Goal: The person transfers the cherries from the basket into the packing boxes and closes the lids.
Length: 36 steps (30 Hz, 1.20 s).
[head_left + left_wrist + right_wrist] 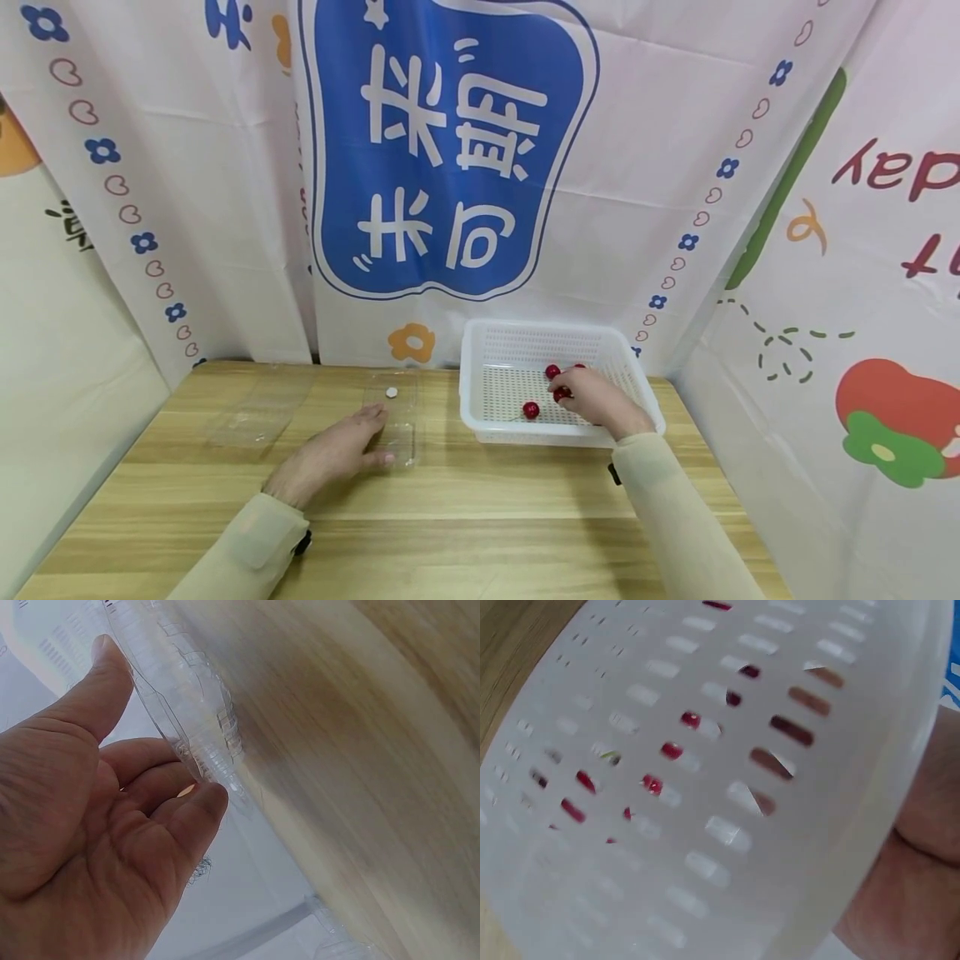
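Note:
My left hand [333,450] lies at the left side of a clear plastic box [405,446], its fingers touching the edge. In the left wrist view the thumb and loosely bent fingers [199,814] meet the box's thin rim [157,712]. A small white piece [392,392] sits in the box. My right hand [596,397] reaches into a white perforated basket [555,433] and pinches a dark red cherry [561,394]. Other cherries lie around it, one [531,410] to the left and one [552,371] behind. The basket wall [705,900] hides the fingertips in the right wrist view.
Another clear plastic piece [251,417] lies on the wooden table [450,525] at the left. A printed white curtain [637,125] hangs behind the table's back edge, close to the basket. More printed cloth [795,433] stands at the right.

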Each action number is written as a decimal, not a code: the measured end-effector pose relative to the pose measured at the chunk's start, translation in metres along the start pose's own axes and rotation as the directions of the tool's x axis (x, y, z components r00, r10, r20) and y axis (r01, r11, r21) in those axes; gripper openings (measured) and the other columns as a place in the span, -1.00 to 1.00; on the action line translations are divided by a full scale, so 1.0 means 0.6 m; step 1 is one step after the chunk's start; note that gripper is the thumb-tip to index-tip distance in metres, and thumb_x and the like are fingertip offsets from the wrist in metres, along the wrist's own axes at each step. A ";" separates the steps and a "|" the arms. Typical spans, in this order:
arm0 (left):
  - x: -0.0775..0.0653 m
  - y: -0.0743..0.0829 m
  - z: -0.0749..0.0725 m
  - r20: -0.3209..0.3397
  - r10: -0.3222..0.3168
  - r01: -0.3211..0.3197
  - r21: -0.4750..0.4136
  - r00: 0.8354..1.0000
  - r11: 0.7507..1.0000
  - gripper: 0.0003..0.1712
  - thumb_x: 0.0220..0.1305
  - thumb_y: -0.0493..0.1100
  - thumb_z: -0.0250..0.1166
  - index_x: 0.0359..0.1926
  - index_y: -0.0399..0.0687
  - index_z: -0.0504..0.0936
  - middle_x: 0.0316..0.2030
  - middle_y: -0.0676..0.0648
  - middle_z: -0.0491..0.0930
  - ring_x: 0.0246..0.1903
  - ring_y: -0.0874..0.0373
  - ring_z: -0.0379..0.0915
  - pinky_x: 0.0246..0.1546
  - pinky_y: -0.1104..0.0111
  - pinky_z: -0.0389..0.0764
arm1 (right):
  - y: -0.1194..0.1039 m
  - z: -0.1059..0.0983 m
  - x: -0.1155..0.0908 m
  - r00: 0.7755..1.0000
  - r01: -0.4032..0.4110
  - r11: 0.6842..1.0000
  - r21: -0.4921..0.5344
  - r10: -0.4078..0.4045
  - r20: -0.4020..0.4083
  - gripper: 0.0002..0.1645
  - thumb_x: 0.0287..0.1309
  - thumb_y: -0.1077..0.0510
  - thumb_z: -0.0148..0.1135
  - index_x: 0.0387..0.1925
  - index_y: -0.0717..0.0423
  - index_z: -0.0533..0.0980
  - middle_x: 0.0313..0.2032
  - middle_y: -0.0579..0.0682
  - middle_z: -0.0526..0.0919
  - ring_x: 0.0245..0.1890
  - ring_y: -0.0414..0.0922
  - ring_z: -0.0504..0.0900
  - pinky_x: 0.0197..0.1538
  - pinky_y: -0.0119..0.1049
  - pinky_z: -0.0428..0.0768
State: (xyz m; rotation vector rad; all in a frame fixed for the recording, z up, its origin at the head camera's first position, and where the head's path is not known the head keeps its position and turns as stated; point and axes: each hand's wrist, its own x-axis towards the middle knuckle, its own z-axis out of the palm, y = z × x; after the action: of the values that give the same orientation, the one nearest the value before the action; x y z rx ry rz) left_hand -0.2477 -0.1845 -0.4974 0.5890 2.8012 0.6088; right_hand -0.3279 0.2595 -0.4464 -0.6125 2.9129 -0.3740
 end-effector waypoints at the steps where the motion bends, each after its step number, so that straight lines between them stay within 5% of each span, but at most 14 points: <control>1: 0.000 0.000 0.000 0.000 -0.001 0.001 0.001 1.000 1.000 0.04 0.61 0.04 0.55 0.70 -0.63 0.32 0.76 -0.63 0.20 0.78 -0.61 0.15 0.82 -0.41 0.27 | -0.004 0.000 -0.001 1.000 0.008 1.000 0.000 -0.008 -0.006 -0.66 0.51 0.36 0.52 0.23 0.17 0.84 0.14 0.12 0.94 0.20 0.11 0.88 0.42 0.12 0.86; 21: -0.005 -0.003 0.001 -0.023 0.015 -0.015 -0.005 1.000 1.000 0.04 0.59 0.03 0.57 0.69 -0.62 0.34 0.74 -0.63 0.26 0.76 -0.60 0.22 0.80 -0.41 0.32 | -0.107 0.002 -0.005 0.987 0.132 0.991 0.002 -0.132 -0.088 -0.68 0.57 0.35 0.47 0.25 0.19 0.83 0.21 0.10 0.92 0.32 0.09 0.86 0.50 0.08 0.82; 36: -0.003 -0.004 0.004 -0.020 0.002 -0.002 -0.012 1.000 1.000 0.03 0.61 0.03 0.55 0.71 -0.59 0.33 0.76 -0.60 0.24 0.77 -0.58 0.20 0.82 -0.40 0.29 | -0.175 0.012 -0.007 0.947 0.284 0.958 -0.032 -0.286 -0.146 -0.72 0.58 0.36 0.46 0.21 0.22 0.83 0.17 0.12 0.92 0.25 0.08 0.89 0.42 0.02 0.88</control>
State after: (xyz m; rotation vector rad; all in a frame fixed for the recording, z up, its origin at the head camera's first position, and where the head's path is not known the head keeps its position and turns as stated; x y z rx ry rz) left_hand -0.2460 -0.1861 -0.5004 0.5865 2.8132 0.6352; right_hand -0.2831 0.1668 -0.4246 -1.0576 2.9696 -0.4563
